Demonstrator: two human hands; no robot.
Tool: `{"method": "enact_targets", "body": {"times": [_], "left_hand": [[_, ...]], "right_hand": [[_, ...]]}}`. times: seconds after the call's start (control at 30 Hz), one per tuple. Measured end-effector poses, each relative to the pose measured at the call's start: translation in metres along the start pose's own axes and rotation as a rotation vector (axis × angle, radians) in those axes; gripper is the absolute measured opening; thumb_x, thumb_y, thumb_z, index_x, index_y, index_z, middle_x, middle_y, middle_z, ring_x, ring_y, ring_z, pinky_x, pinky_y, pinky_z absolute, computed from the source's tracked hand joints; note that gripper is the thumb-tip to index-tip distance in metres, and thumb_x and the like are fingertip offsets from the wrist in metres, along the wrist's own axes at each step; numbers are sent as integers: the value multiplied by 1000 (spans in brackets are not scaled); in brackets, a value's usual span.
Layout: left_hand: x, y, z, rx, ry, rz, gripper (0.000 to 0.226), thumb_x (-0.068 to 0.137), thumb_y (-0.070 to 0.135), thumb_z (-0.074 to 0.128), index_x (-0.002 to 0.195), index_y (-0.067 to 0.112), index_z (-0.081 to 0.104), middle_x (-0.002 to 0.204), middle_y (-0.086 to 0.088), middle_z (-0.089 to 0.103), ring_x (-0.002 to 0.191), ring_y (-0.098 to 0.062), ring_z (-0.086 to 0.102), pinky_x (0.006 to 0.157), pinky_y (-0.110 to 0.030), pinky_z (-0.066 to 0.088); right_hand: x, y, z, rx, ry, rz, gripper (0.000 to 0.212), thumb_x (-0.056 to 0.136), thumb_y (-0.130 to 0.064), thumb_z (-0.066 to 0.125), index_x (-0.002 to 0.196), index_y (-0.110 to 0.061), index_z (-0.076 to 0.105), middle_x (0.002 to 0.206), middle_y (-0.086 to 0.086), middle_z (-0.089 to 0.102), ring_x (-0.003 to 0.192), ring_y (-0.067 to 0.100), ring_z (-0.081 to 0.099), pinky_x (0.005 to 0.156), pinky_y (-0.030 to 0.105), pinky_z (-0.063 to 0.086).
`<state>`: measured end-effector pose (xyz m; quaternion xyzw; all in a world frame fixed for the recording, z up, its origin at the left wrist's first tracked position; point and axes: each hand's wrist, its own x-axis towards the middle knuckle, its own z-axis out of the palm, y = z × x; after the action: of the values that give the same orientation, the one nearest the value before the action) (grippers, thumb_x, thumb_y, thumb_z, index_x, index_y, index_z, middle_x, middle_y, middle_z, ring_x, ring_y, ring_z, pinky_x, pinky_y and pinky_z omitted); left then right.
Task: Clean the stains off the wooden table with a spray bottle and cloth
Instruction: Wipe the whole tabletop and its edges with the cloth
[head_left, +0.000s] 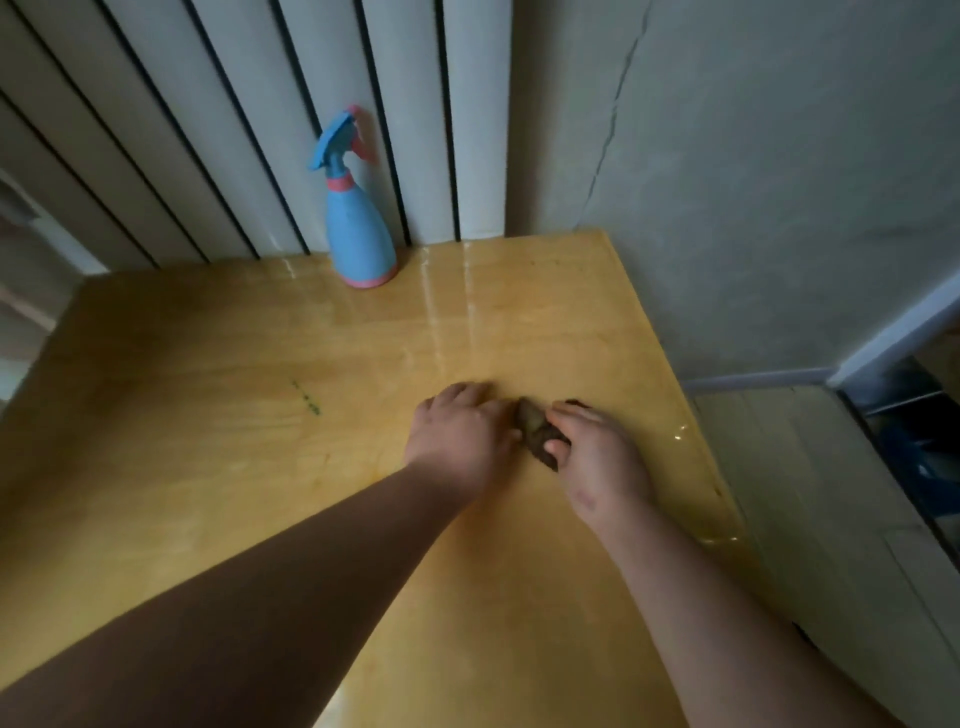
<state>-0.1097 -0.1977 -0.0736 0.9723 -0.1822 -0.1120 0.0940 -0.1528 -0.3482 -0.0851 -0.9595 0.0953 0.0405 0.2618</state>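
In the head view, a small dark cloth (535, 432) is seen bunched on the wooden table (218, 332), just toward five o'clock of the picture's middle. It is pinched by the right hand (597, 460), whose thumb and fingers are curled round its three o'clock side. The left hand (460, 436) is laid palm-down at the cloth's nine o'clock side, touching it; whether its fingers are closed on the cloth cannot be told through the blur. A green stain (306, 398) is seen at nine o'clock of the left hand, well apart. A blue and pink spray bottle (359, 234) is stood upright at eleven o'clock, at the table's far edge, before a ribbed wall panel (218, 130)
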Motion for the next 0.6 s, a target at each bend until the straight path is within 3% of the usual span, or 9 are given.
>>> {"method": "enact_targets", "body": {"times": [0.1,0.2,0.37,0.5,0.6], "left_hand": [[-5,-19,0,-26,-22,13,51,97,49,44,147,36,39,155,12,36,147,-16,23,118,-42,15],[-12,-43,-1,-57,24,-61,49,95,46,47,143,37,43,150,14,44,145,-17,25,116,-43,18],[-33,-109,-12,-52,103,-175,46,98,38,41,144,39,44,153,13,39,145,-15,26,117,-40,19],[-46,-177,-26,-168,246,-379,43,94,28,47,136,33,56,145,9,52,135,-18,44,111,-35,34],[-39,-203,-33,-230,296,-445,39,95,25,46,131,29,60,139,4,57,127,-23,51,105,-38,40]], "right_hand": [[8,-25,10,-8,13,-45,41,96,-14,55,136,-15,54,144,1,49,135,17,40,111,23,25],[14,-56,28,9,-4,-87,39,96,-14,54,135,-14,55,143,3,50,134,19,41,109,23,25],[21,-92,54,-6,-22,-203,46,99,-12,45,144,-17,42,151,1,39,143,16,26,114,22,14],[25,-119,70,-30,-87,-261,48,101,-12,39,148,-19,36,155,-2,31,146,16,16,120,27,11],[30,-149,90,-18,-158,-381,48,100,-9,42,146,-19,40,154,-1,35,146,18,19,119,27,12]]}}
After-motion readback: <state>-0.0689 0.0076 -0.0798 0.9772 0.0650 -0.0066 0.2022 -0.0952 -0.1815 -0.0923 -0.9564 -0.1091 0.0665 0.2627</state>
